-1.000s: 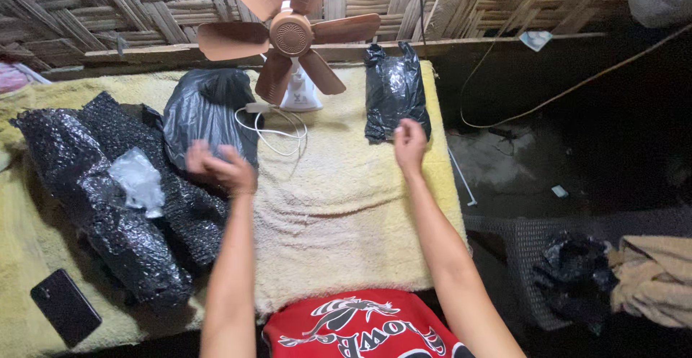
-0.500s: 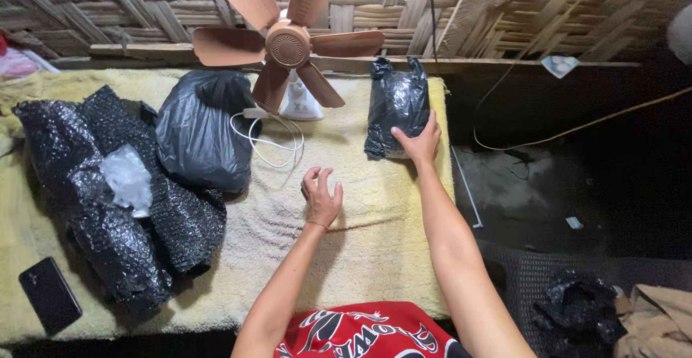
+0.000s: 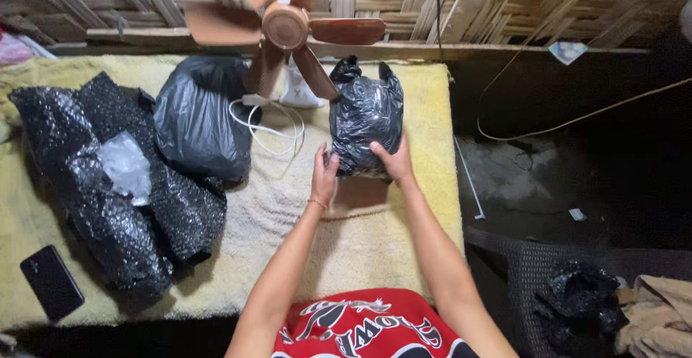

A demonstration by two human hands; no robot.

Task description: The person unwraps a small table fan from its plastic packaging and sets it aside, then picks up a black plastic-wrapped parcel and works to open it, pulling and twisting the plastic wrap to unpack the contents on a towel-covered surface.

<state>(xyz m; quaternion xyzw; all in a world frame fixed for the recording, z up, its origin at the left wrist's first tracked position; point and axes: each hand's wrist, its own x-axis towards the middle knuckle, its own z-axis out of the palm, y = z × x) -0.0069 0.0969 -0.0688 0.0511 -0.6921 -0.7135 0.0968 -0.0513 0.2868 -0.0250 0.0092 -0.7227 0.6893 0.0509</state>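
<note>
A small black plastic bag [image 3: 364, 113], knotted at the top, sits on the yellow towel-covered table [image 3: 375, 243] near the far right. My left hand [image 3: 324, 174] presses against its lower left side. My right hand [image 3: 393, 160] grips its lower front edge. Both hands hold the bag between them, lifted slightly off the towel with a shadow beneath it.
A larger black bag [image 3: 198, 124] and a long roll of black bubble wrap [image 3: 108, 192] with a clear piece on it lie at the left. A white cable [image 3: 270, 124] and a fan [image 3: 285, 27] stand at the back. A dark phone [image 3: 52, 282] lies at the near left.
My left hand moved from the left bags across the towel to the small bag. My right hand slid forward onto it. Both hands now hold it.
</note>
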